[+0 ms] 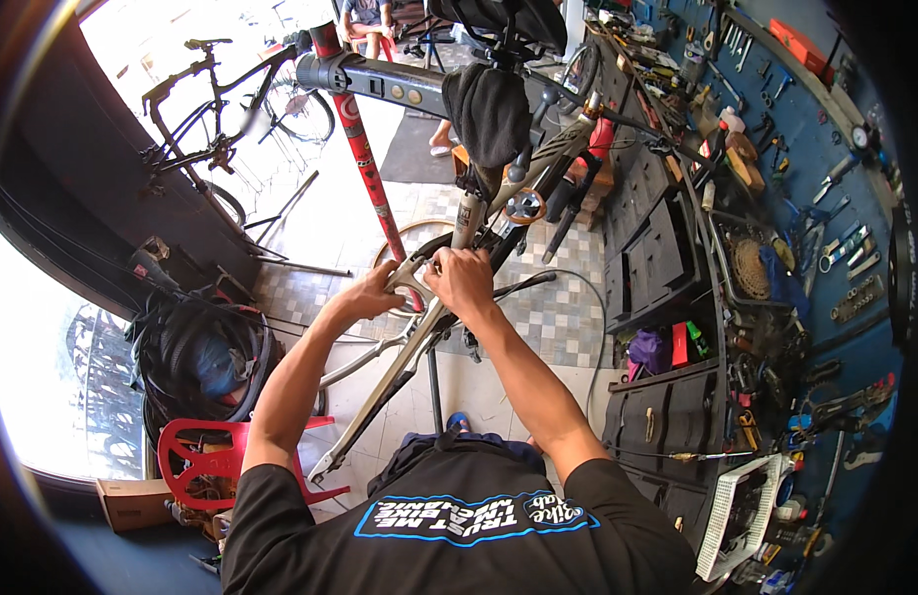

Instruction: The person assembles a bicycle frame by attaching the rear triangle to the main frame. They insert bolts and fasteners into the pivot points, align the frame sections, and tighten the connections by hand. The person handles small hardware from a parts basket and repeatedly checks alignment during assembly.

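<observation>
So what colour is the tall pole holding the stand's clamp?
The pole is mostly red; it shows best in the head view.

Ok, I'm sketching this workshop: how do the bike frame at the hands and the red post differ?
The bike frame mixes pale beige and dark parts; the post is mainly red. The frame branches into several members; the post is one straight tube. Both slant across the picture.
</observation>
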The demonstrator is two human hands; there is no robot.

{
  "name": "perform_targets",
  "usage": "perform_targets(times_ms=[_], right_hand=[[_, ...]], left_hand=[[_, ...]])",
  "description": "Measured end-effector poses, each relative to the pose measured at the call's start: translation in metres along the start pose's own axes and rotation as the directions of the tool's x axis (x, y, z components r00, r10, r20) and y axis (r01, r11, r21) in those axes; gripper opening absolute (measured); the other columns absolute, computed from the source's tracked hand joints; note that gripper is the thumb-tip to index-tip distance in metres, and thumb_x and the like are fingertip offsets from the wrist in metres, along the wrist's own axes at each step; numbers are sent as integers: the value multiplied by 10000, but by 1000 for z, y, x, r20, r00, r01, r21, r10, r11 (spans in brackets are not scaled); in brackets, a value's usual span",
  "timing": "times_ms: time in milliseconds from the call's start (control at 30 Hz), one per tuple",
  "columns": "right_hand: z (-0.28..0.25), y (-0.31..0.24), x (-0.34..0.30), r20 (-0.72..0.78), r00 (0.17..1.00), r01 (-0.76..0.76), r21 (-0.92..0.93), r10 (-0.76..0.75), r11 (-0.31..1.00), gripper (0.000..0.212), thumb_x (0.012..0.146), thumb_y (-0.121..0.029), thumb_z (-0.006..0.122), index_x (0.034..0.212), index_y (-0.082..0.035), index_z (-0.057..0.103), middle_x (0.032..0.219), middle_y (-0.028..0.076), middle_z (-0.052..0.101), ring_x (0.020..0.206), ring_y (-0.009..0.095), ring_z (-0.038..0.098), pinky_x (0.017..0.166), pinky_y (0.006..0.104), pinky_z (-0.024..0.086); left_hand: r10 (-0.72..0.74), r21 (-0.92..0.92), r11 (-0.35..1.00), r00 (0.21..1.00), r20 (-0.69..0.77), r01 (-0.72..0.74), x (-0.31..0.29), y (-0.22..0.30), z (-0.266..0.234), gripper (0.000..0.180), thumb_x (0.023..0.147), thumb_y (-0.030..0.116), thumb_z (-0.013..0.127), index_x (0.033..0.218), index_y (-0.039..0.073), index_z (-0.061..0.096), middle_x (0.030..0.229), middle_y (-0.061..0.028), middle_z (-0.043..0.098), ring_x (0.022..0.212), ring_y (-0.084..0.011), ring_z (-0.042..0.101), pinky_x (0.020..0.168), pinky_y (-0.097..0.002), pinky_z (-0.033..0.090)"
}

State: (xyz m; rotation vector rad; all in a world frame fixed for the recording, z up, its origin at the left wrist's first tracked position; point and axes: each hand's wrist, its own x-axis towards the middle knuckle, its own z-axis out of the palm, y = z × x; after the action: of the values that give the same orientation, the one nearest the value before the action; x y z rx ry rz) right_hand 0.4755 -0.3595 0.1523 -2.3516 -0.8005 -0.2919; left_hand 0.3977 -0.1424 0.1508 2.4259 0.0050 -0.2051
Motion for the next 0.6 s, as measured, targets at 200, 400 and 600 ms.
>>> perform_targets(times_ms=[200, 400, 600], right_hand=[[8, 20, -13, -201, 980, 9, 115, 15, 993, 178, 892, -274, 738, 930, -103, 765, 879, 83, 779, 861, 268, 731, 913, 427, 474], [12, 19, -11, -232, 972, 70, 158, -32, 985, 173, 892, -258, 742, 947, -94, 741, 811, 85, 759, 840, 265, 730, 938, 433, 493], [14, 22, -8, -200, 980, 69, 255, -17, 964, 177, 901, -245, 751, 951, -78, 728, 799, 85, 751, 817, 289, 722, 913, 442, 506]], left_hand=[[45, 217, 976, 995, -92, -24, 14, 25, 11, 639, 866, 172, 716, 1414, 23, 424, 956, -331, 702, 938, -540, 677, 807, -598, 517], [-13, 293, 955, 993, -116, 46, 21, 42, 11, 479, 865, 129, 726, 1263, 24, 480, 886, -316, 714, 897, -531, 695, 760, -598, 524], [-72, 328, 939, 993, -96, 100, 29, 57, 5, 435, 908, 12, 632, 1324, 48, 506, 895, -324, 715, 883, -539, 698, 751, -613, 538]])
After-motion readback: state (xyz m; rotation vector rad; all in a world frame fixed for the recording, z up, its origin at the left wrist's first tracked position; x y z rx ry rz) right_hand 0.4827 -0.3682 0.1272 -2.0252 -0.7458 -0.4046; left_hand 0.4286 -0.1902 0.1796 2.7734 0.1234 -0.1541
